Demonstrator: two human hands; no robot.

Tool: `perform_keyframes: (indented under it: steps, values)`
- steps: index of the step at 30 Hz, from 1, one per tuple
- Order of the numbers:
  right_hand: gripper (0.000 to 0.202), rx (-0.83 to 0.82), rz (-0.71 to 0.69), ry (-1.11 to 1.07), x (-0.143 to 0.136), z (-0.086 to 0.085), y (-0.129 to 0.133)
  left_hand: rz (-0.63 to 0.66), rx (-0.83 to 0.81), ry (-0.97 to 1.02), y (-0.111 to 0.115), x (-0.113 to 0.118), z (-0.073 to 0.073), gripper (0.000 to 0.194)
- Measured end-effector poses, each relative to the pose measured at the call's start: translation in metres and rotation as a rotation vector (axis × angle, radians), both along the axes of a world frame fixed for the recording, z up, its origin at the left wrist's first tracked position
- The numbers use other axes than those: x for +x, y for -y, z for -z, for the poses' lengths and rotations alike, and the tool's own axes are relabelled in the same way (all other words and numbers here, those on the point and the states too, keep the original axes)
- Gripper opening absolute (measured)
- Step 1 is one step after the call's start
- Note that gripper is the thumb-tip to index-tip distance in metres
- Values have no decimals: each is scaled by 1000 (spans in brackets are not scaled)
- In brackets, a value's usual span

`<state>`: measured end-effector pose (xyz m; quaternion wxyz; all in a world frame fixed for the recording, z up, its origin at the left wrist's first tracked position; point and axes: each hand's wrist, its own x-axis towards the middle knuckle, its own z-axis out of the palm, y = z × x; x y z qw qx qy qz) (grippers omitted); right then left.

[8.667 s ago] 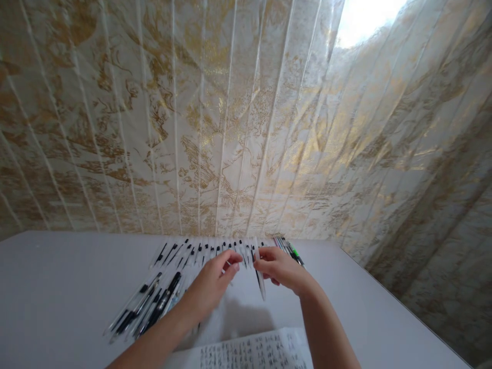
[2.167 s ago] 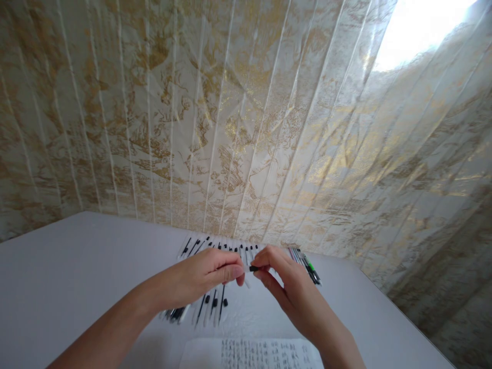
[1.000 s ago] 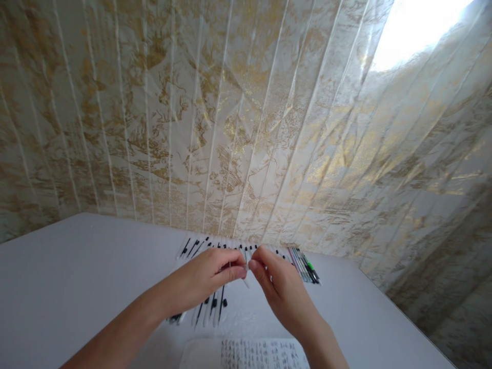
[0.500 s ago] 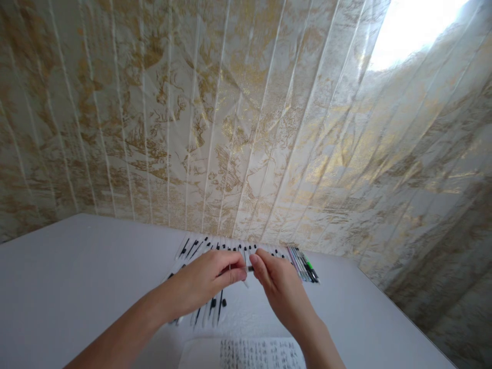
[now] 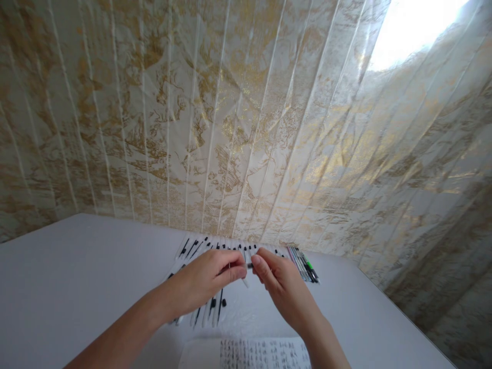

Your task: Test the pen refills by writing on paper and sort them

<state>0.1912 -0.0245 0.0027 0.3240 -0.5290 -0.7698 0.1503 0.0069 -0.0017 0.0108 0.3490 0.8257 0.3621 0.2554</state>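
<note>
Above the table, my left hand (image 5: 226,274) is closed in a pinch on a slim pen part. A pale end (image 5: 245,283) of a thin rod or tube pokes out below its fingertips. Close beside it, my right hand (image 5: 272,271) pinches a small dark pen piece (image 5: 250,266), which bridges the narrow gap between the two hands. The fingers cover most of what they hold. Under and behind the hands lie disassembled pens: clear barrels, black refills (image 5: 220,307) and black caps (image 5: 224,303).
Several pens (image 5: 303,264), one with a bright green part, lie side by side to the right. A sheet with handwriting (image 5: 261,353) is at the near edge of the white table (image 5: 96,277). A gold-patterned pleated curtain (image 5: 230,128) hangs behind.
My right hand has shifted and turned slightly, its thumb moving a little to the right. The left hand keeps nearly the same place and pinch.
</note>
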Motion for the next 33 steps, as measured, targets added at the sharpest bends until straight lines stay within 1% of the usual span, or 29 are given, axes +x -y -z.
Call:
perform_keyframes:
  steps: [3, 5, 8, 10, 15, 20, 23, 26, 27, 29, 31, 33]
  values:
    - [36, 40, -20, -4, 0, 0, 0, -2, 6, -5, 0, 1, 1, 26]
    - [40, 52, 2, 9, -1, 3, -1, -3, 33, -13, 0, 1, 1, 25]
    - [46, 11, 35, 4, -2, 6, -3, -6, 66, -24, 0, 2, 3, 23]
    - [47, -2, 36, -19, -2, 5, -3, -8, 65, -26, 0, 1, 3, 24]
    - [28, 42, -19, -48, -2, 2, -1, -22, 67, -14, -2, 0, 5, 26]
    - [37, 25, 32, -22, -6, 7, -4, -10, 99, -17, -1, 2, 6, 24]
    - [40, -5, 35, -91, -3, 8, -5, -17, 98, -2, -2, 3, 6, 23]
    - [40, -27, -5, -271, 1, 6, -4, -86, 88, 127, -3, 3, 3, 29]
    - [37, -49, -41, -333, 2, 6, -4, -117, 85, 202, -3, 4, 2, 31]
    - [29, -152, -154, -415, 0, 7, -4, -165, 64, 370, -2, 8, -2, 34]
    - [30, -260, -260, -440, -5, 10, -7, -139, -27, 487, -2, 14, -4, 35]
    - [25, -287, -283, -431, -9, 13, -12, -61, -167, 520, -8, 23, -1, 38]
